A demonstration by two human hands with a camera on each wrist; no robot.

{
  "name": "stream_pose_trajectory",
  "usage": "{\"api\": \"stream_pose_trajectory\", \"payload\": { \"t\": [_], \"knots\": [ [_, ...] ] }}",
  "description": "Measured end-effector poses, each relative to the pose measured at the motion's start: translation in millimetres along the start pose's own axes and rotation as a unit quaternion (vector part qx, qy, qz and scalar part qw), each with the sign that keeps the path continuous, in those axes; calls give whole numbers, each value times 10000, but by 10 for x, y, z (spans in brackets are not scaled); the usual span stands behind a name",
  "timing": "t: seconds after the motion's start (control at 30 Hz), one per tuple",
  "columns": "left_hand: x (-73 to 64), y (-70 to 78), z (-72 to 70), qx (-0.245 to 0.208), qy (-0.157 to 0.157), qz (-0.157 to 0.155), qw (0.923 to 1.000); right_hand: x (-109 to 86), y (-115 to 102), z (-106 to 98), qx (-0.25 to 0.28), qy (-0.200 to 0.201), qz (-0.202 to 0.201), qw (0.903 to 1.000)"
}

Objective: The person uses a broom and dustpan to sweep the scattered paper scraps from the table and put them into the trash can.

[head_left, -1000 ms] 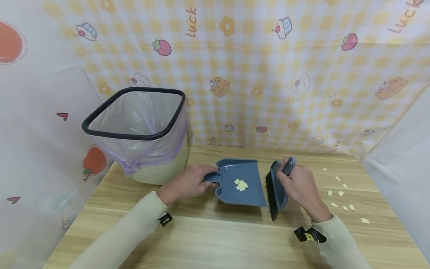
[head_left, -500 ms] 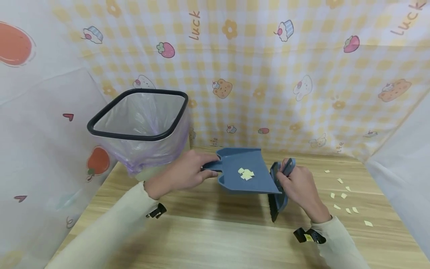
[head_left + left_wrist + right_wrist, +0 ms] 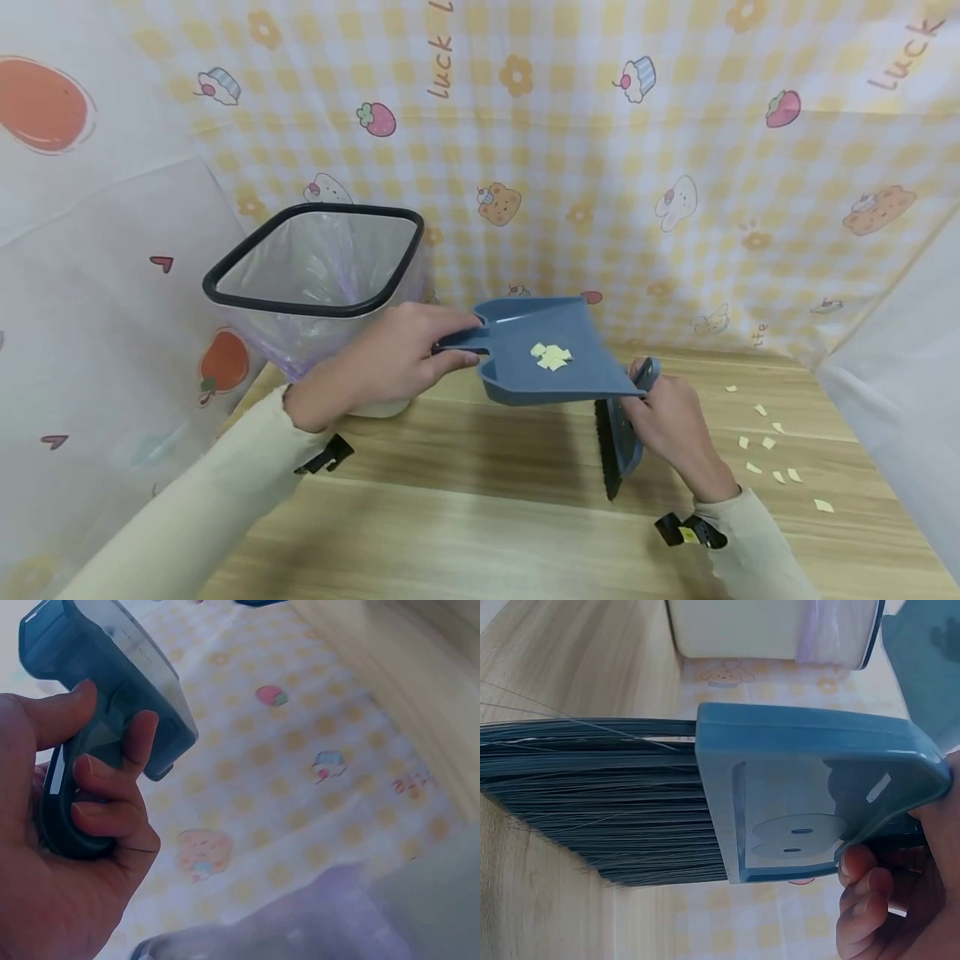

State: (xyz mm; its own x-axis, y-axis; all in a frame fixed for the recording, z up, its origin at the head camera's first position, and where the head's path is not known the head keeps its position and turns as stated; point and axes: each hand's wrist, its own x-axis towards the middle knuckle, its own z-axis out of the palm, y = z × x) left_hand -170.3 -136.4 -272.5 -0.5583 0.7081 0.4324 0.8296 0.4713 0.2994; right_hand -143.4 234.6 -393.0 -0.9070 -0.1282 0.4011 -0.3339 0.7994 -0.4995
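Observation:
A blue dustpan [image 3: 525, 333] is held up off the table by my left hand [image 3: 390, 354], whose fingers wrap round its handle, as the left wrist view also shows. Several pale yellow paper scraps [image 3: 553, 357] lie together in the pan. My right hand [image 3: 671, 421] grips the handle of a blue hand brush [image 3: 780, 799] with dark bristles [image 3: 600, 802], which point down at the table. In the head view the dustpan's front edge overlaps the top of the brush; whether they touch I cannot tell.
To the left stands a pale bin with a black rim [image 3: 315, 310] and a clear purple-tinted liner. Several more paper scraps [image 3: 768, 443] lie scattered on the wooden table [image 3: 465, 533] at the right. A patterned cloth [image 3: 555, 150] hangs behind.
My left hand has raised the dustpan from the table, with the paper scraps staying in it. The right hand and brush have stayed nearly in place.

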Motion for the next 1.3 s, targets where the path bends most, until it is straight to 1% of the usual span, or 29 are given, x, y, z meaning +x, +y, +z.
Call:
{"api": "stream_pose_trajectory", "payload": {
  "t": [0.1, 0.23, 0.33, 0.47, 0.6, 0.7, 0.77, 0.87, 1.03, 1.1, 1.23, 1.3],
  "knots": [
    [50, 81, -191, 118, -57, -72, 9999, -6, -4, -5, 58, -57, 91, 9999],
    [79, 86, -415, 135, -129, -319, 9993, -5, 2, -7, 53, -118, 87, 9999],
    [71, 49, -585, 128, -148, -559, 9982, 6, 4, -6, 51, -106, 64, 9999],
    [29, -33, -792, 338, -68, -782, 9963, 15, 3, -3, 75, -93, 56, 9999],
    [-52, -135, -960, 748, 61, -1070, 9914, 17, 7, 1, 100, -119, 47, 9999],
    [-148, -222, -1062, 958, 149, -1387, 9856, 16, 11, 5, 116, -131, 46, 9998],
    [-226, -292, -1120, 1036, 231, -1559, 9821, 15, 13, 7, 117, -130, 52, 9998],
    [-366, -408, -1191, 1074, 264, -1933, 9749, 12, 18, 7, 113, -106, 56, 9999],
    [-632, -564, -1302, 1198, 178, -2565, 9589, 8, 24, 5, 144, -69, 59, 9999],
    [-737, -608, -1347, 1247, 118, -2819, 9512, 8, 25, 4, 162, -69, 67, 9998],
    [-923, -693, -1430, 1385, 134, -3195, 9373, 7, 28, 0, 181, -67, 87, 9998],
    [-1002, -725, -1464, 1564, 214, -3320, 9300, 4, 32, -1, 178, -50, 87, 9998]
  ]
}}
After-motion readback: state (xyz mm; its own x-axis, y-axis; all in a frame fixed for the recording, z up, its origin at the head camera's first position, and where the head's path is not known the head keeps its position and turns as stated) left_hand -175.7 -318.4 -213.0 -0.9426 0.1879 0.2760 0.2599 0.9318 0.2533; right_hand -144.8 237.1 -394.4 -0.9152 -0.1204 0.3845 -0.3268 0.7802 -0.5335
